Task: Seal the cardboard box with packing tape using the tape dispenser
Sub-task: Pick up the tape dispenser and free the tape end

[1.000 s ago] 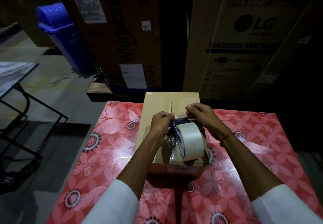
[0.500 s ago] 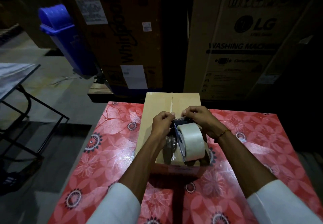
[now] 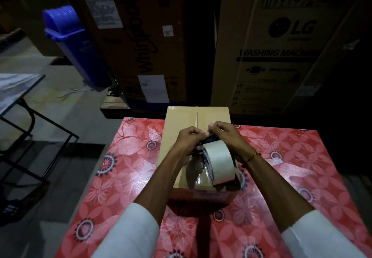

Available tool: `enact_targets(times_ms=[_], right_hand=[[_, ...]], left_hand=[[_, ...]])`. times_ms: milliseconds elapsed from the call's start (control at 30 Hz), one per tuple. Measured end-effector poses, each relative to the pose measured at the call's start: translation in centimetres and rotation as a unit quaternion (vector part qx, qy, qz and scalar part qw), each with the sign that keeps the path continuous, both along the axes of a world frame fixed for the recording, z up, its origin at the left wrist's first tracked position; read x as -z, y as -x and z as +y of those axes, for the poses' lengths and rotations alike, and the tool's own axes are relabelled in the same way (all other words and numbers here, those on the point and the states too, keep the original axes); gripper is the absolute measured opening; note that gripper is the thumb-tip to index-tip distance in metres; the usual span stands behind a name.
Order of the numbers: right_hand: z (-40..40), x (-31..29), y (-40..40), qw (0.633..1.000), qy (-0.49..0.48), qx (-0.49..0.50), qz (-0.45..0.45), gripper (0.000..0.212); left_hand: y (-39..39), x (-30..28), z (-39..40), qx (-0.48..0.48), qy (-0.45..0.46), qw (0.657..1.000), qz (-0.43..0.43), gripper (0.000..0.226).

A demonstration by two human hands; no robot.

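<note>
A closed brown cardboard box stands on the red flowered table, its centre seam running away from me. On its near half rests a dark tape dispenser with a wide roll of pale tape. My left hand and my right hand meet over the dispenser's front end, fingers pinched together there. What they pinch is hidden by the fingers. A crinkled clear strip of tape lies on the box's near left top.
Large appliance cartons and another carton stand right behind the table. A blue bin leans at the back left. A black-framed table is on the left over grey floor.
Both hands have drawn closer together over the dispenser's front. The right hand moved left toward the seam. The dispenser and box stay in place.
</note>
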State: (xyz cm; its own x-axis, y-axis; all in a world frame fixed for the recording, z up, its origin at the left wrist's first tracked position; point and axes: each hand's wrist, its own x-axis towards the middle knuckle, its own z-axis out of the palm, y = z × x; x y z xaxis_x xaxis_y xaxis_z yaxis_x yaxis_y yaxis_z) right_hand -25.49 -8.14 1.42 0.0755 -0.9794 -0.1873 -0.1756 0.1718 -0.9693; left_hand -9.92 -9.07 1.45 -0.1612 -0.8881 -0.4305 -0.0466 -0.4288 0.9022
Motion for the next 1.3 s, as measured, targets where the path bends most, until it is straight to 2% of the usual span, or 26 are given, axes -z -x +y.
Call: enact_targets(times_ms=[167, 300, 533, 700, 867, 1000, 1133, 1200, 1300], right_hand=[[-0.3, 0.4, 0.9, 1.000, -0.004, -0.014, 0.026, 0.027], [-0.3, 0.7, 1.0, 1.000, -0.012, -0.007, 0.007, 0.022], [0.3, 0.6, 0.3, 1.000, 0.006, 0.005, -0.030, 0.022], [0.4, 0.4, 0.4, 0.999, 0.014, -0.006, -0.038, 0.018], [0.3, 0.6, 0.3, 0.999, -0.006, 0.004, -0.039, 0.021], [0.3, 0.4, 0.5, 0.999, -0.023, 0.001, -0.040, 0.012], [0.4, 0.1, 0.0, 0.998, -0.027, 0.020, -0.059, 0.016], [0.5, 0.1, 0.0, 0.997, -0.029, 0.027, -0.070, 0.016], [0.7, 0.1, 0.2, 0.996, -0.024, 0.035, -0.075, 0.015]], left_hand=[[0.1, 0.5, 0.1, -0.026, 0.016, 0.999, -0.010, 0.009], [-0.2, 0.9, 0.2, -0.036, -0.010, 0.999, 0.034, 0.011], [-0.5, 0.7, 0.2, -0.028, 0.002, 0.999, 0.034, 0.019], [-0.2, -0.7, -0.7, 0.038, 0.043, 0.998, -0.027, 0.015], [1.0, -0.6, -1.0, -0.012, 0.029, 0.999, -0.043, 0.014], [1.2, 0.0, -0.8, -0.029, 0.032, 0.997, -0.057, 0.022], [1.0, 0.4, -0.5, -0.041, 0.051, 0.996, -0.061, 0.031], [0.7, 0.6, -0.3, -0.032, 0.062, 0.997, -0.041, 0.033], [0.1, 0.8, 0.2, -0.004, 0.053, 0.998, 0.017, 0.024]])
